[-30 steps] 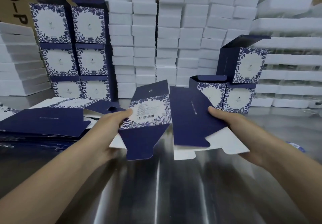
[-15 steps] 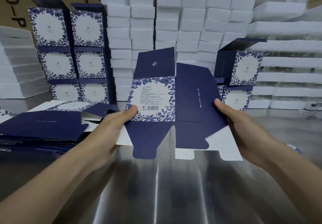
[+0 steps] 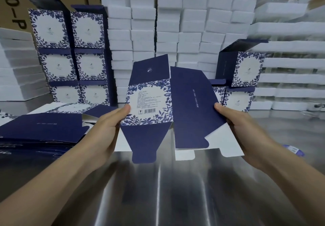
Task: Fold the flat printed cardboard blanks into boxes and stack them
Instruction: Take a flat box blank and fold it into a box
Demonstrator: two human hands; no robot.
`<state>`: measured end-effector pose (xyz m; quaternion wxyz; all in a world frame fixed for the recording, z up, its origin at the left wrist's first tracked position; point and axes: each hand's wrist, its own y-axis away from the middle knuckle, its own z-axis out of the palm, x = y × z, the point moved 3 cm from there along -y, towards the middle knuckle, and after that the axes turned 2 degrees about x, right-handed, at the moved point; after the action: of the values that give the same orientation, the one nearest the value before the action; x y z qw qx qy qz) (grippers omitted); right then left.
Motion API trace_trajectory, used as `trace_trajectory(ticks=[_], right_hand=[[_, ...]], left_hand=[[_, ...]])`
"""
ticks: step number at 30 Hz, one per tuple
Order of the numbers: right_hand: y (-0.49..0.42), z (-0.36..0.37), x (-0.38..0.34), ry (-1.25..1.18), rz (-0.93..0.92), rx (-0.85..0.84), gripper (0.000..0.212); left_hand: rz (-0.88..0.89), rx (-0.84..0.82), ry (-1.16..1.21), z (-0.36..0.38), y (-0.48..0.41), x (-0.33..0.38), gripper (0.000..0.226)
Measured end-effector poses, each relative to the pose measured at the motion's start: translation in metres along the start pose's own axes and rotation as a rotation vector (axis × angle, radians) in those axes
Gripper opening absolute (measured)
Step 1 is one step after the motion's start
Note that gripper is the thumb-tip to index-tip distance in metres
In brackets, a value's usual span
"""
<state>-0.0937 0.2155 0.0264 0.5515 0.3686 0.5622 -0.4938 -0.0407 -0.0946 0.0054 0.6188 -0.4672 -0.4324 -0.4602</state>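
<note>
I hold a navy and white floral cardboard blank (image 3: pixel 158 102) upright above the steel table, its barcode panel facing me. My left hand (image 3: pixel 107 129) pinches its left edge, thumb on the printed panel. My right hand (image 3: pixel 235 125) pinches the right edge of the plain navy panel, thumb on the front. Bottom flaps hang down, white insides showing. A pile of flat blanks (image 3: pixel 40 129) lies at the left. Folded boxes stand stacked at the back left (image 3: pixel 70 55) and at the back right (image 3: pixel 244 78).
The shiny steel table (image 3: pixel 161 190) stretches in front of me. White foam blocks (image 3: pixel 175 23) are piled high along the back and both sides. A brown carton (image 3: pixel 12 2) stands at the far left. A small blue item (image 3: pixel 293 149) lies by my right wrist.
Both hands have raised the blank from a low tilt to upright and spread it flatter. The view has shifted slightly closer.
</note>
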Motion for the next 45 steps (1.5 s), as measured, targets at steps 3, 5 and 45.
trace_trajectory(ticks=[3, 5, 45], right_hand=[[-0.004, -0.001, 0.000, -0.083, -0.007, -0.009, 0.032], [-0.004, -0.002, 0.000, -0.074, 0.012, -0.025, 0.033], [0.002, 0.009, 0.013, -0.182, 0.180, -0.102, 0.052]], left_hand=[[0.001, -0.008, 0.012, 0.004, -0.003, 0.001, 0.032], [-0.005, 0.028, 0.023, 0.007, -0.004, 0.003, 0.026], [0.005, 0.273, 0.100, -0.003, 0.005, 0.016, 0.038]])
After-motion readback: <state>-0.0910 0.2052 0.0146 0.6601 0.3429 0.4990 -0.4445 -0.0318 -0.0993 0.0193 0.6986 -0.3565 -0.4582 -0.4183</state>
